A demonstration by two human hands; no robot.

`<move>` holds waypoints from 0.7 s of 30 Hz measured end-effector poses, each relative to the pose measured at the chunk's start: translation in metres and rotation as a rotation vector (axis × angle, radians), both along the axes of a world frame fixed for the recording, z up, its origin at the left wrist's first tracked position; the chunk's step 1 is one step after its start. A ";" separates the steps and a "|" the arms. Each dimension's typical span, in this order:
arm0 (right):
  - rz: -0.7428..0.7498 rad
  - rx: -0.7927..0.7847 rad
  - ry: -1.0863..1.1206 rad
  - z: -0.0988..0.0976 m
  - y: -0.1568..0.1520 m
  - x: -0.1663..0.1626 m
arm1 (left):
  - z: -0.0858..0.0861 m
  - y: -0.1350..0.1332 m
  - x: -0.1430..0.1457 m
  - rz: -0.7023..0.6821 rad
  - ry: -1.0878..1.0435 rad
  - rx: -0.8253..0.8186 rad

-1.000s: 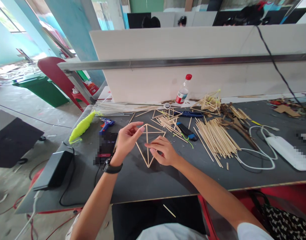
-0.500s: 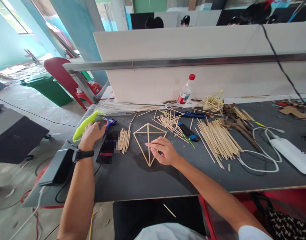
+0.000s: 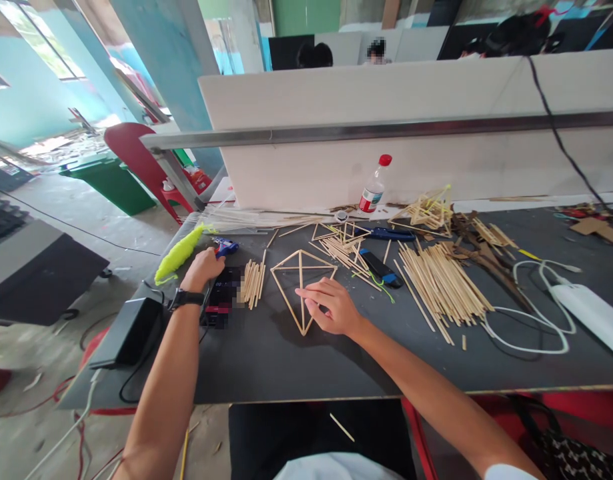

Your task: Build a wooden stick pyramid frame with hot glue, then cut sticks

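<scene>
A frame of thin wooden sticks (image 3: 287, 297), kite-like in outline with a stick down its middle, stands over the dark tabletop. My right hand (image 3: 331, 305) pinches that middle stick between thumb and fingers. Over on the left, my left hand (image 3: 206, 268) has its fingers curled round a blue glue gun (image 3: 228, 247), whose handle is mostly hidden by the hand. Just beside it lie a dark phone (image 3: 221, 293) and a small bundle of cut sticks (image 3: 253, 283). A fuzzy yellow-green pouch (image 3: 179, 255) lies behind the left wrist.
To the right are a large pile of sticks (image 3: 443, 287), a blue-black cutter (image 3: 380, 268) and a white power bank (image 3: 589, 313) with cable. A bottle (image 3: 373, 185) stands by the white partition (image 3: 306, 170). A black box (image 3: 129, 330) sits at the left edge.
My left hand has closed in on the glue gun and shifted slightly right. My right hand keeps its pinch on the frame. The whole view has shifted a little.
</scene>
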State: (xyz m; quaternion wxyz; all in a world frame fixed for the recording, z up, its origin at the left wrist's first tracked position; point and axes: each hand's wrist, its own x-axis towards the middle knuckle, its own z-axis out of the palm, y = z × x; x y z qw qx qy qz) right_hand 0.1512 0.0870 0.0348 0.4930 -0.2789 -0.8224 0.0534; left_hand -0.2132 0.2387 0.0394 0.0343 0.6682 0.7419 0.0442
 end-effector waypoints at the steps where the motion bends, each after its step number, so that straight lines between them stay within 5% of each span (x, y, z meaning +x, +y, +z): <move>1: -0.003 0.001 -0.001 0.000 0.000 0.000 | 0.001 -0.001 0.000 -0.012 -0.019 0.025; 17: -0.025 0.004 -0.005 -0.002 0.000 -0.001 | 0.024 -0.023 0.008 0.125 -0.107 0.048; 21: -0.039 -0.015 -0.009 -0.002 -0.001 0.000 | 0.044 -0.035 0.021 0.073 -0.325 0.145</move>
